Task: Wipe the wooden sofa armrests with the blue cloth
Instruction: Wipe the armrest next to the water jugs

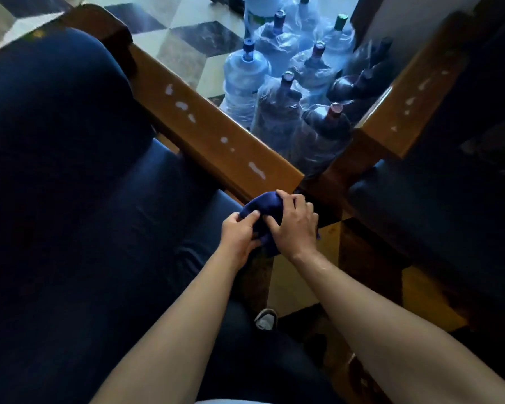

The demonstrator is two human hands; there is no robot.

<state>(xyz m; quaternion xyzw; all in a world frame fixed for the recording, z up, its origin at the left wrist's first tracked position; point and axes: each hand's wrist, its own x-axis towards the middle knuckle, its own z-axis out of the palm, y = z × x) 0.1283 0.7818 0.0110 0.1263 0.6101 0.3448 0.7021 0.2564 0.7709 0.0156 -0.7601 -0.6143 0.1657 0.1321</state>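
Observation:
A blue cloth [266, 207] is bunched between both hands just below the near end of a wooden armrest [210, 123]. My left hand [239, 233] pinches its left edge. My right hand [295, 225] lies over its right side with fingers curled on it. That armrest runs from upper left to centre and carries several white smears. A second wooden armrest [405, 103], on the sofa at the right, also shows white spots. Neither hand touches an armrest top.
Dark blue sofa cushions [70, 170] fill the left; another dark seat [435, 205] is at the right. Several large water bottles [289, 91] wrapped in plastic stand on the tiled floor between the armrests. A shoe [265, 318] shows below my arms.

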